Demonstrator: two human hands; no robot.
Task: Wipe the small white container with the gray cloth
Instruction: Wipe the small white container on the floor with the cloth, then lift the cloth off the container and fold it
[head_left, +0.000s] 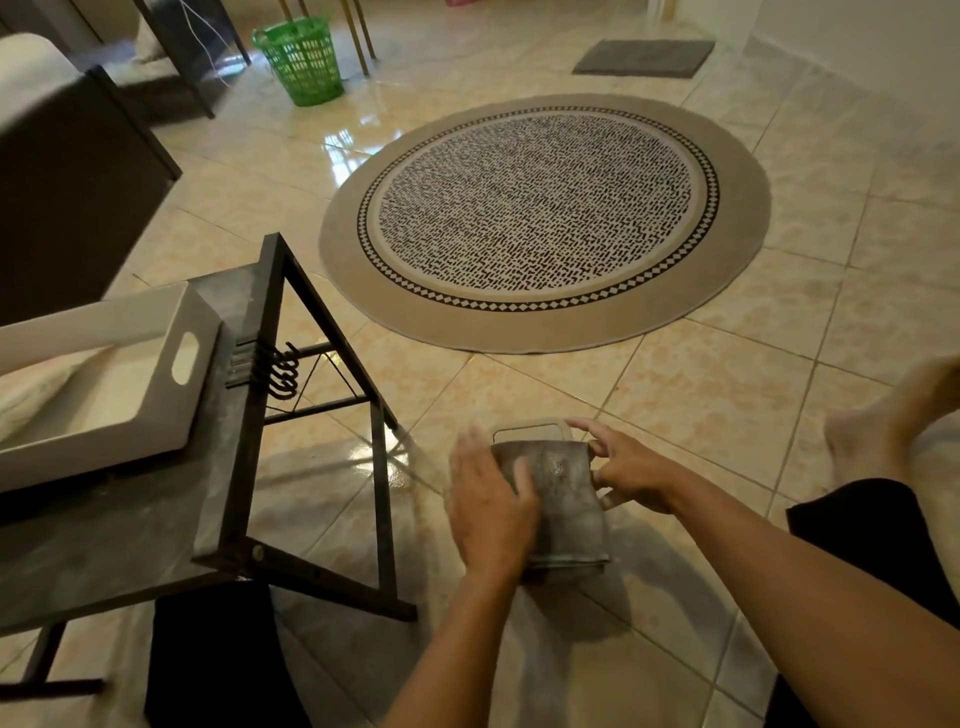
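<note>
Because the gray cloth (563, 499) drapes over almost all of the small white container (530, 431), treat the container as largely hidden: only its far rim with a handle cutout shows above the cloth. Held in mid-air over the tiled floor (701, 395), in front of the knees and to the right of the counter (130, 540). Left hand (491, 514) lies flat against the cloth-covered left side, fingers spread, pressing rather than closed. Right hand (631, 467) pinches the right edge, grip narrow on rim and cloth together.

Handling, judged: light, rigid, probably thin-walled and smooth, so likely to slip inside the soft, limp cloth. Hold at the rim or handle cutout; wipe with the flat palm.

Cannot tell depth, contents or underside. Left hand blurred. A larger white tray (104, 379) on the counter cut off at the frame's left edge.
</note>
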